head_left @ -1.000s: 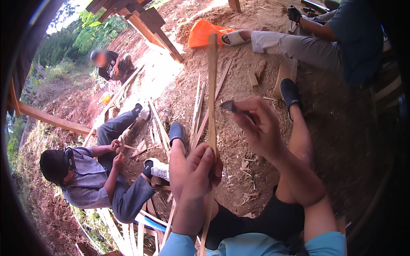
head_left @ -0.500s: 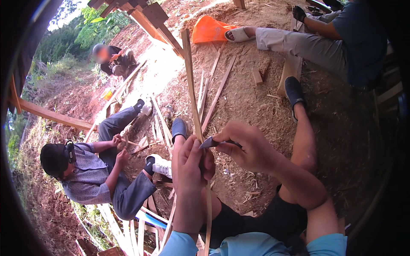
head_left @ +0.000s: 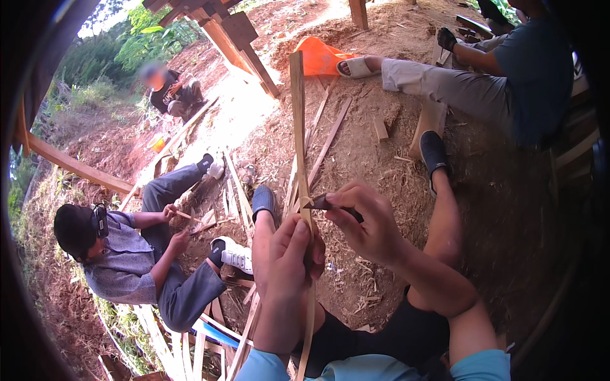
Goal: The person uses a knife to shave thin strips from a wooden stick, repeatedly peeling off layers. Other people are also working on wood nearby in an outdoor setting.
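A long, thin wooden strip (head_left: 300,127) runs upright through the middle of the view, from near my lap to above my hands. My left hand (head_left: 293,251) is wrapped round it, thumb along its face. Just above that thumb, a small dark knife blade (head_left: 318,202) touches the strip, and a pale curl of wood stands at its edge. My right hand (head_left: 365,219) grips the knife, its handle mostly hidden by the fingers.
Several loose strips (head_left: 330,140) and shavings lie on the dirt. On the left a seated co-worker (head_left: 127,260) holds a stick; another person (head_left: 175,92) crouches farther back. At the upper right sits a third person (head_left: 534,76). An orange bag (head_left: 314,57) lies beyond the strip.
The blade has moved up the strip, away from my left thumb, and a curl of wood now shows. The strip's upper end has shifted right. The left co-worker's hands have moved slightly.
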{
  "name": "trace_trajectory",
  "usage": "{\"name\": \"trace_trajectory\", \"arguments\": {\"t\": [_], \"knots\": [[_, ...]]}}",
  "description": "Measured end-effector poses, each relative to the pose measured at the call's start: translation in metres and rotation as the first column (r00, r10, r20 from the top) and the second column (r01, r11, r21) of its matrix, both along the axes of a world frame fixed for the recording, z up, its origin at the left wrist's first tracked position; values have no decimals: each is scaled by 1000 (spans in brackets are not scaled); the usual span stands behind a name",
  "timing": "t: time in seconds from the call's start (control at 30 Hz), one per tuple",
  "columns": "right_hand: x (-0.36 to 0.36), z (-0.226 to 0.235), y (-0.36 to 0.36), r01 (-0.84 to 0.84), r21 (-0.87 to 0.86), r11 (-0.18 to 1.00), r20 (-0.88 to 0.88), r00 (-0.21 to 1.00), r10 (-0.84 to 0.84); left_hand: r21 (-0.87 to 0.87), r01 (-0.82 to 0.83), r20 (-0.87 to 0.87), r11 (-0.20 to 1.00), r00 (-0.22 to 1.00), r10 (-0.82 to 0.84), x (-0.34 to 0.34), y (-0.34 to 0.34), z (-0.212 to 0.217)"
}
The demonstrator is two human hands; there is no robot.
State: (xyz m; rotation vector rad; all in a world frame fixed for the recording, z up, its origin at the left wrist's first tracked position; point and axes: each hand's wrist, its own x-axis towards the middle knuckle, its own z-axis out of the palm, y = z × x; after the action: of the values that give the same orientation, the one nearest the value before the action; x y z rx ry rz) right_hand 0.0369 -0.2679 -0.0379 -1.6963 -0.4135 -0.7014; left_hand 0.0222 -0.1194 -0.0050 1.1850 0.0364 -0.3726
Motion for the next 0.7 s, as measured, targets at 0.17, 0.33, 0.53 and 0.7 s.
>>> {"name": "trace_trajectory", "arguments": {"t": [0.17,0.33,0.53,0.7], "knots": [[-2,-3,2,-130,6,992,-85,988,130,28,11,-51,1000,999,-10,2,3,-2],[-1,-7,4,-215,-14,977,-139,968,211,8,-9,-141,1000,990,10,13,6,-5],[2,-12,2,-101,10,995,-95,990,102,104,80,-70,991,995,-73,9,0,-2],[16,-19,-11,134,174,976,-223,970,-94,-5,245,-103,970,964,-244,0,-3,-9]]}}
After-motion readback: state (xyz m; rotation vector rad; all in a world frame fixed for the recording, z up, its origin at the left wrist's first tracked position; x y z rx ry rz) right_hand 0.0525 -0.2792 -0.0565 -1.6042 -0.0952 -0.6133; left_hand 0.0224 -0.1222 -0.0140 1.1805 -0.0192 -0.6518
